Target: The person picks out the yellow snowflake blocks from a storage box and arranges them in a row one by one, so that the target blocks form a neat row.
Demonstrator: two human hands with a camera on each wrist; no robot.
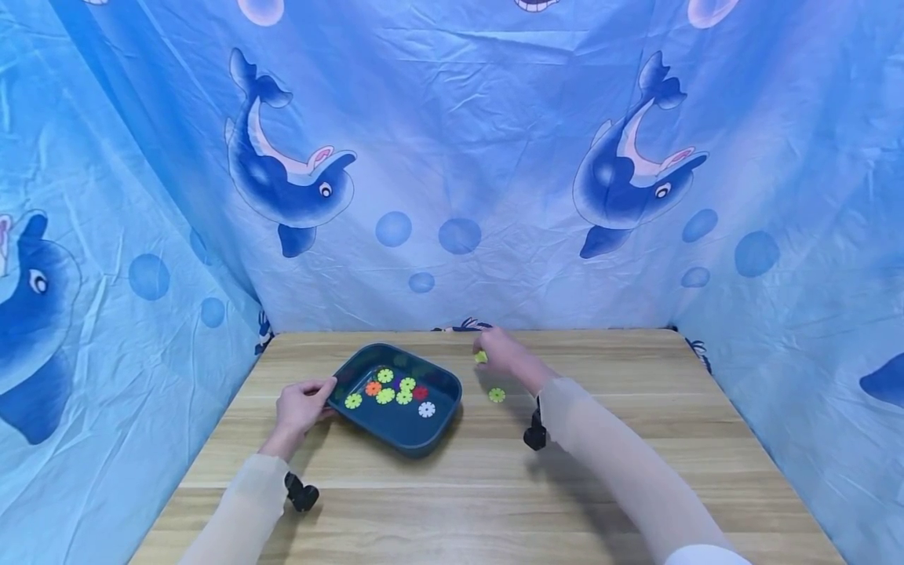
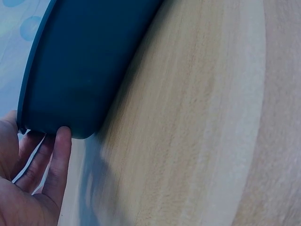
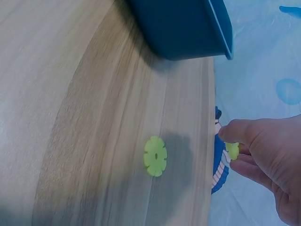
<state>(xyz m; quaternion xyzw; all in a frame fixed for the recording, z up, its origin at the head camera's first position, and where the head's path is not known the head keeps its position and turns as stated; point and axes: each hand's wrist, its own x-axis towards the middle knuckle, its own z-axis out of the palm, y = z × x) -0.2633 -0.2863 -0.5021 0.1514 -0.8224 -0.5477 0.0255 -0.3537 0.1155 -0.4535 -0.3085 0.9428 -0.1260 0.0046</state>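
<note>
A dark teal plastic basin (image 1: 410,437) sits on the table, holding several flower-shaped discs: yellow-green ones, an orange disc (image 1: 373,388), a red disc (image 1: 420,392) and a white disc (image 1: 427,410). My left hand (image 1: 300,406) grips its left corner, thumb on the rim and fingertips against the outer wall, as the left wrist view shows. To the right of the basin, my right hand (image 1: 503,351) pinches a yellow-green disc (image 3: 232,149) between thumb and fingers, above the table. Another yellow-green disc (image 3: 155,156) lies flat on the wood near that hand.
The wooden table (image 1: 636,377) ends at a blue curtain (image 1: 424,157) with dolphin prints, which hangs behind it and along both sides. Black wrist cameras are strapped on the left wrist (image 1: 302,494) and the right wrist (image 1: 535,433).
</note>
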